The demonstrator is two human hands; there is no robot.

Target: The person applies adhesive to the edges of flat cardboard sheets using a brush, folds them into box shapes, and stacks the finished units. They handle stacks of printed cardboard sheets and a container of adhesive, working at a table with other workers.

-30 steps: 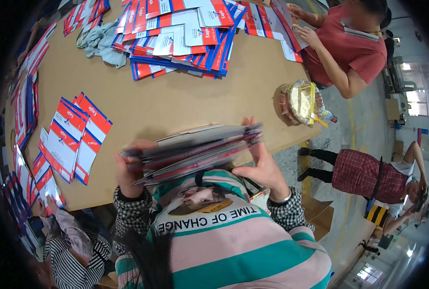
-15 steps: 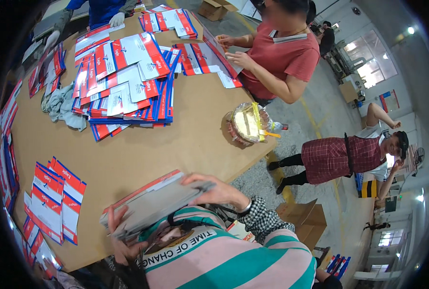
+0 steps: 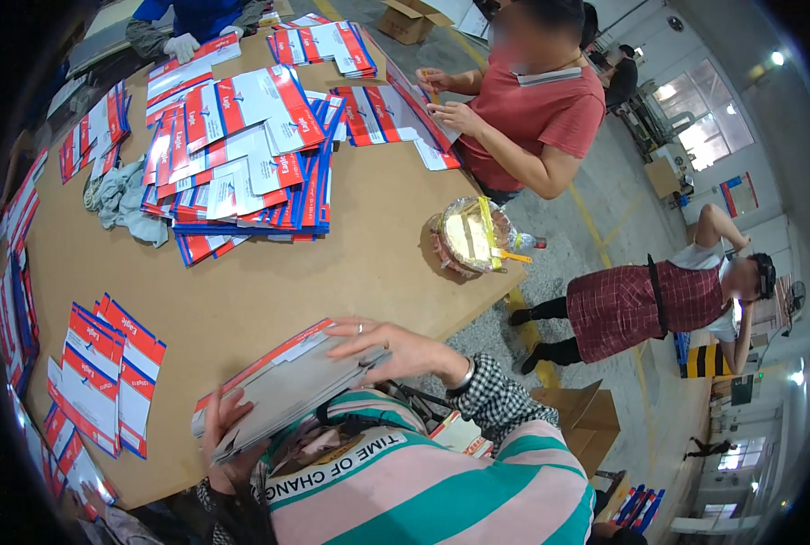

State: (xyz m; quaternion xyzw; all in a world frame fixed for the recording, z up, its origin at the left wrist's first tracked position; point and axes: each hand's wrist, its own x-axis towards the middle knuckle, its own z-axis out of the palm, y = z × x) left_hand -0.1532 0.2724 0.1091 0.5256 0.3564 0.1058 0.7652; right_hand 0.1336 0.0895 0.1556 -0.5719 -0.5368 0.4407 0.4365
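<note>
The held stack (image 3: 287, 392) is grey, edged red and white; tabletop (image 3: 359, 268) tan; right sleeve (image 3: 496, 400) black-and-white checked; shirt (image 3: 441, 481) pink-and-teal striped.

Crumpled cloth (image 3: 130, 205), plastic bottle (image 3: 526, 242), cardboard box (image 3: 594, 421) — open

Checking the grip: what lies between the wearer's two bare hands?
In the head view, a flat grey card stack, red at its far edge, lies between left hand and right hand.

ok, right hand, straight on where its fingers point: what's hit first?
Right hand would first meet the grey stack it holds; beyond that, probably the brown tabletop, though depth is unclear.
</note>
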